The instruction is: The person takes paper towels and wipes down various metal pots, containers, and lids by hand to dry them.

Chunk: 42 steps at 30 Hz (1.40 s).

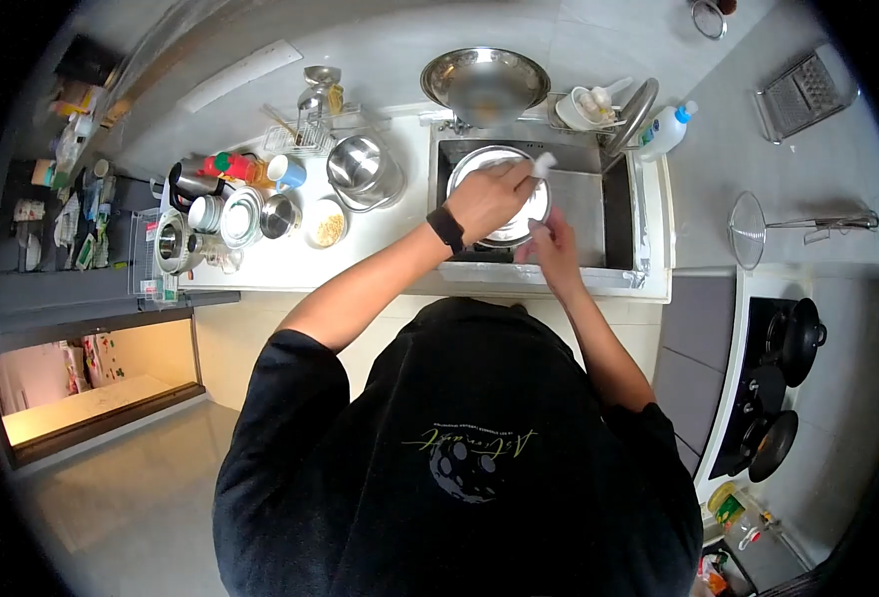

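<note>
Kitchen; metal sink (584,204) with curved tap (649,98); black hob (755,338) bearing a pan (778,446); wall-side grater (809,95) and strainer (747,231); white counter (360,244) with blue mug (288,176)

A bowl (481,161) is in the sink (583,214), a pot (358,167) on the counter (399,234) to the left

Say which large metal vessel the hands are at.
The metal vessel in the sink: left hand over it, right hand by its rim. The pot on the counter and wide bowl behind the sink stand apart from both hands.
</note>
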Each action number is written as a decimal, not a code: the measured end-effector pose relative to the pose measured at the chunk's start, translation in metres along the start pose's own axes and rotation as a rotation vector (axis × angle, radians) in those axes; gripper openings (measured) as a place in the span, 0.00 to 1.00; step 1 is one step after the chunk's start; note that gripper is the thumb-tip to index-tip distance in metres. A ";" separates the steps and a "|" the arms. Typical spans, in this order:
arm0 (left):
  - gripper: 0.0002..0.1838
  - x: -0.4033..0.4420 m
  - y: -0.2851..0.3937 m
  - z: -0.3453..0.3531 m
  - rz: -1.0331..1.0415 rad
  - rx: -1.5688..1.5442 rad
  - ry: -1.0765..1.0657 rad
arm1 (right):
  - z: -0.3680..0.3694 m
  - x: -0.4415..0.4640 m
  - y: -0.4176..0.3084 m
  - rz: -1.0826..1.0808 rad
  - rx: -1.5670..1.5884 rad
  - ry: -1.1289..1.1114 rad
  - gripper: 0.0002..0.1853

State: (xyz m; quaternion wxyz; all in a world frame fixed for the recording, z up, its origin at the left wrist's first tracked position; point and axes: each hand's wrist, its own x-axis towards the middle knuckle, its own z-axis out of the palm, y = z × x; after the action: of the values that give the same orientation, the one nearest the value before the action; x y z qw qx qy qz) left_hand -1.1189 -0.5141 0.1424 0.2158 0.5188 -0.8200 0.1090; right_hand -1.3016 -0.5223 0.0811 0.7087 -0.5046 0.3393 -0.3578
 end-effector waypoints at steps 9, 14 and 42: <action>0.17 0.000 0.000 -0.004 0.067 0.252 -0.012 | -0.014 0.004 -0.004 0.003 0.083 0.012 0.15; 0.22 -0.007 -0.004 -0.003 0.015 0.441 -0.181 | -0.017 0.002 0.002 -0.070 -0.011 0.099 0.16; 0.16 -0.013 -0.033 -0.049 0.309 0.304 -0.160 | -0.029 0.002 -0.021 -0.083 -0.013 0.093 0.12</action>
State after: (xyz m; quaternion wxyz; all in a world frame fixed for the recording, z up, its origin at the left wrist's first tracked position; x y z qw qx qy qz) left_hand -1.0722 -0.4984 0.1776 0.0502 0.4207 -0.8783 0.2217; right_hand -1.3285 -0.5432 0.0935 0.6733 -0.5055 0.3530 -0.4080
